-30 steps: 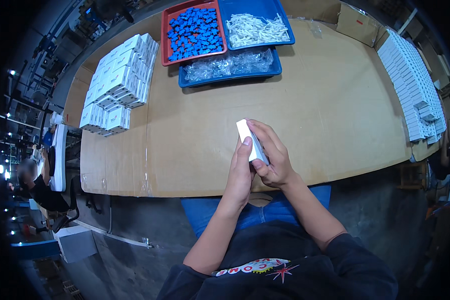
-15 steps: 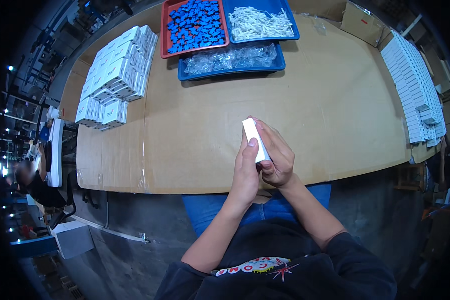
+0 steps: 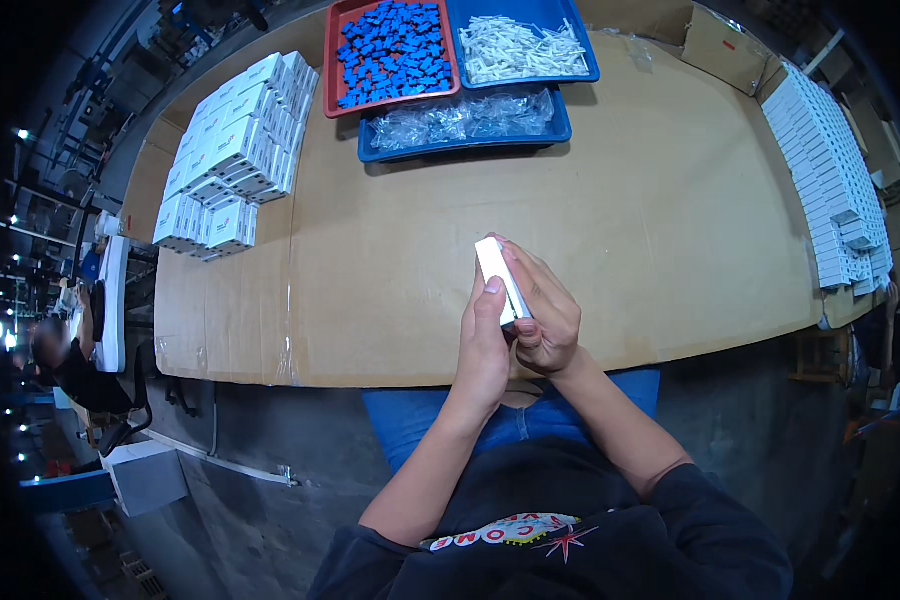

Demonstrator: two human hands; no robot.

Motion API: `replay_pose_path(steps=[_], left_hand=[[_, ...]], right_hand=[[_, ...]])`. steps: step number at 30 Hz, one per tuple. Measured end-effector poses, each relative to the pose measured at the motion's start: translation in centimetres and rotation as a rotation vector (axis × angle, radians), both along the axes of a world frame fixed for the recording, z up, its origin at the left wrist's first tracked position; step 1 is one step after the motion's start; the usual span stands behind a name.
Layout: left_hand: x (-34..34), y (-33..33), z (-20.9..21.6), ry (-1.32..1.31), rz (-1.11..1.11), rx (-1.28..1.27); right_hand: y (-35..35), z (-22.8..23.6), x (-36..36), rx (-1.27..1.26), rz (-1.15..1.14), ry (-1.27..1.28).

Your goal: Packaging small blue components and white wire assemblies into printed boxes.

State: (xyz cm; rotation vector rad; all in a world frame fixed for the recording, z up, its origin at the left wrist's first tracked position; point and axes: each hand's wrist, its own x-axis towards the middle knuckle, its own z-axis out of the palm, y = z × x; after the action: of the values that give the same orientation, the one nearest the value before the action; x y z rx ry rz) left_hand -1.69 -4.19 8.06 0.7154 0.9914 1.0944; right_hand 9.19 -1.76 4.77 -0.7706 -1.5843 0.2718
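A small white box (image 3: 492,262) is held between both hands, above the near part of the cardboard-covered table (image 3: 400,290). My left hand (image 3: 484,338) grips its left side, with the thumb lying along the narrow white face. Against the right side presses my right hand (image 3: 550,310), its fingers stretched toward the far end and its thumb by the near end. A thin dark gap shows at the box's near end. The palms hide most of its broad sides.
White boxes (image 3: 232,140) are stacked at the left, and more white boxes (image 3: 828,170) line the right edge. Toward the back stand a red tray (image 3: 332,60) of blue pieces, a blue tray (image 3: 594,68) of white sticks, and another blue tray (image 3: 410,156) of clear plastic bags. A person (image 3: 90,375) sits far left.
Both hands and the white box have shifted slightly left. The box has turned a little, and a dark gap now shows at its near end.
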Motion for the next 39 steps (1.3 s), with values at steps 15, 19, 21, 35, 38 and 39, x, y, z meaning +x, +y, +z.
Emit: replay_pose_path(steps=[15,19,21,35,38,39], left_hand=[[-2.5,1.7,0.3,0.211,-0.046,0.396],[-2.6,1.6,0.6,0.264,-0.043,0.397],[-2.2,1.5,0.9,0.182,0.007,0.334],[-3.1,1.4,1.0,0.200,0.016,0.389],[-2.9,1.3,1.0,0.221,0.015,0.456],[-2.9,1.2,1.0,0.220,0.009,0.473]], right_hand=[[-1.5,0.8,0.1,-0.588,0.273,0.133],[-2.3,0.8,-0.7,-0.558,0.192,0.142],[-2.4,0.7,-0.7,-0.563,0.195,0.109],[-2.5,1.5,-1.1,-0.397,0.136,-0.044],[-2.4,1.4,-0.9,-0.318,0.108,-0.073],[-2.3,1.4,-0.9,-0.286,0.102,-0.074]])
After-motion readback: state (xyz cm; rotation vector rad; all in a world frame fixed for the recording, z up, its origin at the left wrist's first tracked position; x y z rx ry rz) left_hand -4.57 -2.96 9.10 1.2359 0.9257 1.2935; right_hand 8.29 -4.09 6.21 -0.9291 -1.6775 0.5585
